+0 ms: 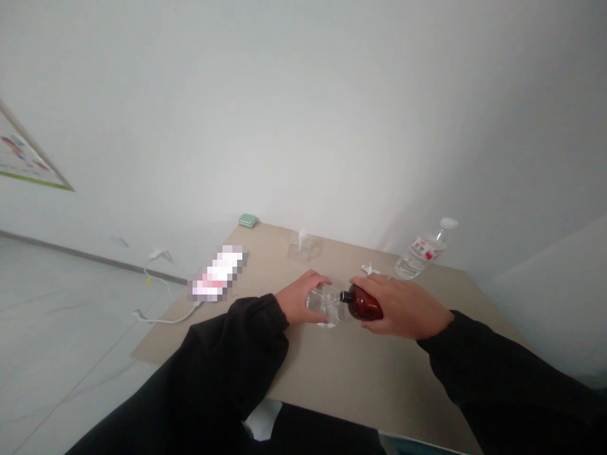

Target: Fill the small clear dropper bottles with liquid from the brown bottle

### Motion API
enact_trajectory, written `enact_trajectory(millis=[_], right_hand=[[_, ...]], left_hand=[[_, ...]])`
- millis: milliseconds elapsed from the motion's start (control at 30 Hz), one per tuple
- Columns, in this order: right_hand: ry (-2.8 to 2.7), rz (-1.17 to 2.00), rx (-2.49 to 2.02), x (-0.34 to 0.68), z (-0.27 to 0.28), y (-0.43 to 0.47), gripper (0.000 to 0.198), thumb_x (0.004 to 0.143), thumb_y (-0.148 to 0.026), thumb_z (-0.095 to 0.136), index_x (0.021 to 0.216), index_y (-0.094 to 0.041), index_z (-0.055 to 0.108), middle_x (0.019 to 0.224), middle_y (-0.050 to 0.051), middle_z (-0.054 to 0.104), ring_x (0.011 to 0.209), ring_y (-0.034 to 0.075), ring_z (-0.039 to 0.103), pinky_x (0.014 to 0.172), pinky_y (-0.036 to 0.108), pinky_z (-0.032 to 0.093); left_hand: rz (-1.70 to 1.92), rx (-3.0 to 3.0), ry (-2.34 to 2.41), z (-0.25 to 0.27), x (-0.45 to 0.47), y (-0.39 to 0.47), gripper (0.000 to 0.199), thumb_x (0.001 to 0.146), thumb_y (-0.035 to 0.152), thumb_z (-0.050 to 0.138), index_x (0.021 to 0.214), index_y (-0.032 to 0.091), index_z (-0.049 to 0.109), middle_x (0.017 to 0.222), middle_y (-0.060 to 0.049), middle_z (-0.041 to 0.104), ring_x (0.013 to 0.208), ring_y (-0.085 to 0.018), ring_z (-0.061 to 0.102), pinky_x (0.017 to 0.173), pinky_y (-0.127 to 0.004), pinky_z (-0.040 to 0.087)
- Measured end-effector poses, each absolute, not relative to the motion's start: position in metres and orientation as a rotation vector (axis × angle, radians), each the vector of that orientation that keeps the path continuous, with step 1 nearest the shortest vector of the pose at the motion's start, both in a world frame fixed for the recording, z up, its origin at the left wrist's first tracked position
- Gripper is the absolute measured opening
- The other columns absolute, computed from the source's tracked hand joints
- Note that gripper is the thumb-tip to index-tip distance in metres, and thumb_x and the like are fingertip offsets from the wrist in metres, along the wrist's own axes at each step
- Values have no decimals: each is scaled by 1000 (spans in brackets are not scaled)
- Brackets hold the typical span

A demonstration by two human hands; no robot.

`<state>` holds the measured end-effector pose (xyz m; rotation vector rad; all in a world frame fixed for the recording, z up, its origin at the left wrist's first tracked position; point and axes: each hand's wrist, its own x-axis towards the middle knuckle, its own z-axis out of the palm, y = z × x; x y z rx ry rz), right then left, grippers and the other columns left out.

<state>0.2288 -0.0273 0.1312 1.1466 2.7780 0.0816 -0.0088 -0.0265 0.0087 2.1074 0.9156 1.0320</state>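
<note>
It was a plain indoor room — whether home or office, unclear — with pale walls (294,114), a poster (28,155), marble-veined floor (61,328) and beige table (341,379).

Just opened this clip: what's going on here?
A person's left hand holds a clear container at the table. Their right hand grips a dark red bottle, tilted so its black neck points toward the container; whether any liquid is flowing can't be made out. A capped, labelled clear bottle stands beyond the right hand.
</note>
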Motion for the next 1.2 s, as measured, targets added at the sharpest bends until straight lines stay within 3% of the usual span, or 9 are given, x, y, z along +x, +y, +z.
enact_trajectory(millis=[1200], right_hand=[[2773, 118, 1155, 227, 130, -27, 61, 70, -43, 69, 126, -26, 50, 112, 10, 64, 95, 30, 66, 76, 37, 49]], left_hand=[[1043, 2117, 924, 8, -9, -26, 74, 58, 38, 85, 121, 16, 53, 107, -8, 53, 101, -26, 54, 96, -44, 45]])
